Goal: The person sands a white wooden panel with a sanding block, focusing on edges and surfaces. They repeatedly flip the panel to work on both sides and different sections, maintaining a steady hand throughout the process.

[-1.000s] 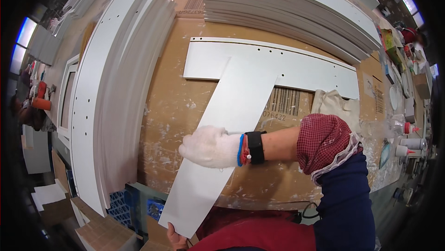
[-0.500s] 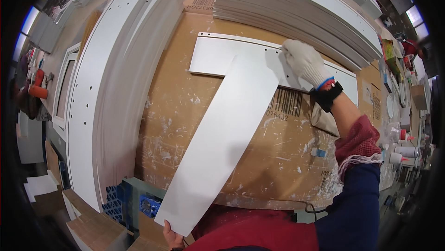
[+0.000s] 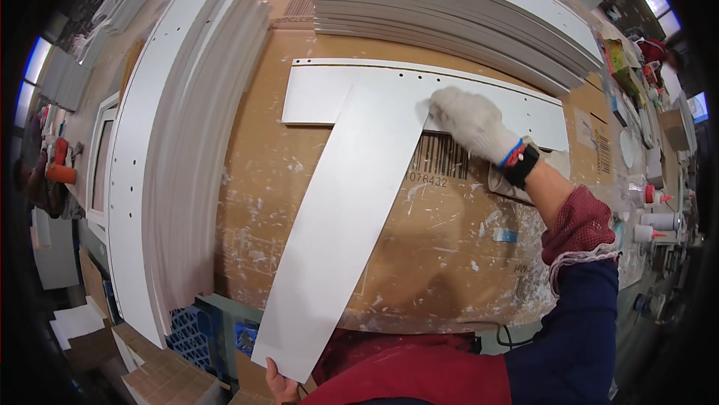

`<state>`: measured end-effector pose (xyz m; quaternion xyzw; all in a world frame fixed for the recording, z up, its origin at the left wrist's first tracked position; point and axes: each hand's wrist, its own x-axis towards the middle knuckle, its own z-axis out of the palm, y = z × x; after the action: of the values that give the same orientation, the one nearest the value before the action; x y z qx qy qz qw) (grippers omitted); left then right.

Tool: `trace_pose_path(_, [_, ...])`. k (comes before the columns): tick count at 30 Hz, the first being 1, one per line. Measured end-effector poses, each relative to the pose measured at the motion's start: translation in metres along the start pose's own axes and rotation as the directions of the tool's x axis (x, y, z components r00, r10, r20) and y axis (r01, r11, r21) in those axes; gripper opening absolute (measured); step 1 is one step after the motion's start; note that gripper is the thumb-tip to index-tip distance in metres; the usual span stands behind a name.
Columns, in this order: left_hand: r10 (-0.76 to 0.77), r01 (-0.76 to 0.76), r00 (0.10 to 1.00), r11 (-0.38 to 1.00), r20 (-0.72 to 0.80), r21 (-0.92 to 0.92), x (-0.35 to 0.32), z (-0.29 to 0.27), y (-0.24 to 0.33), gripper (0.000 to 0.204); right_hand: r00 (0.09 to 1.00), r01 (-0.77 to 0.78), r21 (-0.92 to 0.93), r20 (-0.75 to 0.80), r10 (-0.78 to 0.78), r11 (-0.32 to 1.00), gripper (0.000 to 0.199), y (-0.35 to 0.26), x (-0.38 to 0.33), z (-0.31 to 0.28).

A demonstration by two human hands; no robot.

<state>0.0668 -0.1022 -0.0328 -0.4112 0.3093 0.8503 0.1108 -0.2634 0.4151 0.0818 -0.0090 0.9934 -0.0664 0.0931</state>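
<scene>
A long, smooth white board [image 3: 341, 229] slants from my body to the middle of the table. My left hand [image 3: 281, 385], bare, grips its near end, thumb along the edge. The far end overlaps a second white board [image 3: 490, 105], which lies crosswise with a dark groove and several drilled holes. My right hand [image 3: 468, 122] wears a white knit glove and is closed at the slanted board's far right edge, over the crosswise board. A slight smear blurs its fingertips; whatever they hold, if anything, I cannot make out.
White boards are piled in a tall stack [image 3: 146, 173] at the left and another stack [image 3: 449, 19] at the back. Paint-spotted cardboard [image 3: 419, 255] covers the table. A small blue piece [image 3: 505, 235] lies on it; bottles [image 3: 659, 221] stand at the right.
My right hand has moved from the crosswise board's groove down and left to the slanted board's edge. My left hand keeps its grip. The whole view has shifted a little.
</scene>
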Motion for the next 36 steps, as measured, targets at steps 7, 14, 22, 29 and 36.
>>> trace_pose_path(7, [-0.012, 0.012, 0.999, 1.0, 0.034, -0.011, 0.001, 0.007, 0.002, 0.056, 0.841, 0.53, 0.044, -0.154, -0.518, 0.847, 0.012, -0.05, -0.043, 0.023])
trace_pose_path(14, [0.012, -0.019, 0.998, 0.994, 0.065, 0.107, 0.002, -0.012, 0.005, 0.058, 0.92, 0.233, -0.086, -0.302, -0.248, 0.969, 0.014, -0.003, -0.001, 0.027])
trace_pose_path(22, [-0.046, 0.037, 0.995, 0.994, 0.09, 0.101, 0.008, -0.02, 0.016, 0.057, 0.894, 0.443, 0.012, -0.088, -0.44, 0.897, 0.009, -0.04, -0.024, 0.019])
trace_pose_path(29, [-0.027, 0.019, 0.997, 0.994, 0.076, 0.105, 0.008, -0.025, 0.016, 0.059, 0.978, -0.099, 0.025, -0.179, 0.102, 0.995, 0.017, 0.021, 0.023, -0.002])
trace_pose_path(36, [0.021, -0.025, 0.999, 0.995, 0.048, 0.093, 0.007, -0.006, 0.011, 0.058, 0.686, 0.706, 0.04, -0.286, -0.669, 0.707, 0.014, -0.076, -0.05, 0.036])
